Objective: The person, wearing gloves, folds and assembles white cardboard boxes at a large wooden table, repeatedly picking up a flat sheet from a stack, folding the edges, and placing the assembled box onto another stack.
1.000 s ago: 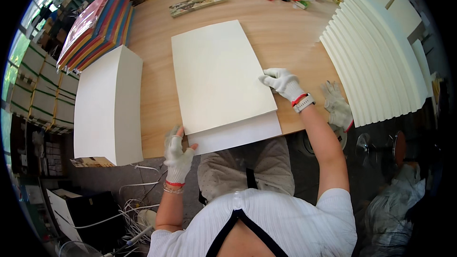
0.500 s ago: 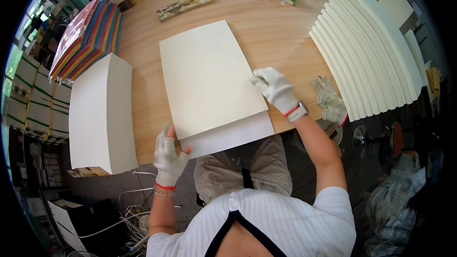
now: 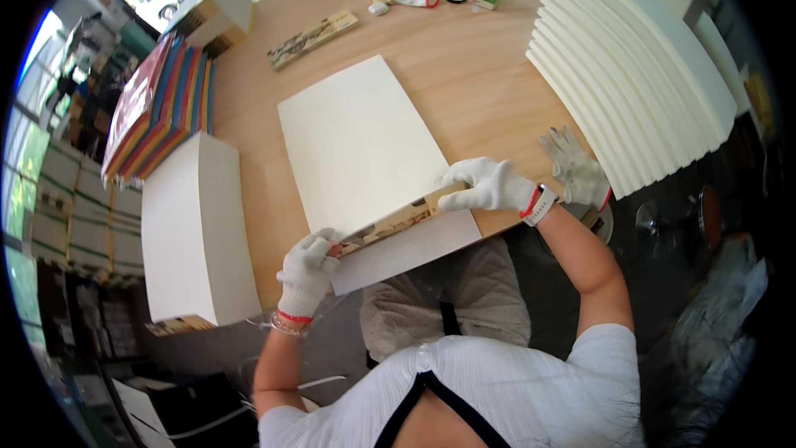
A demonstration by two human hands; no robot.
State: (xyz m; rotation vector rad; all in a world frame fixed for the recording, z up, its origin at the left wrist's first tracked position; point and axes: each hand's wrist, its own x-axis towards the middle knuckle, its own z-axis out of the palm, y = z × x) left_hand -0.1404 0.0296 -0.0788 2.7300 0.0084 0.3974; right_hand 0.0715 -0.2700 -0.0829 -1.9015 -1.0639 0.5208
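Pinching the near corners of the cream slab [image 3: 361, 141], the left hand [image 3: 305, 272] and right hand [image 3: 491, 185] curl partly closed along its patterned edge [image 3: 390, 226], over a white sheet [image 3: 406, 259] on the table [image 3: 473, 83], and it looks stiff, smooth and fairly heavy, best held at those corners.

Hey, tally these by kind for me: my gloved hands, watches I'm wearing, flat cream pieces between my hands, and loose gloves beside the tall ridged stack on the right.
Gloved hands: 2
Watch: 1
Flat cream piece: 1
Loose glove: 1
Total: 5
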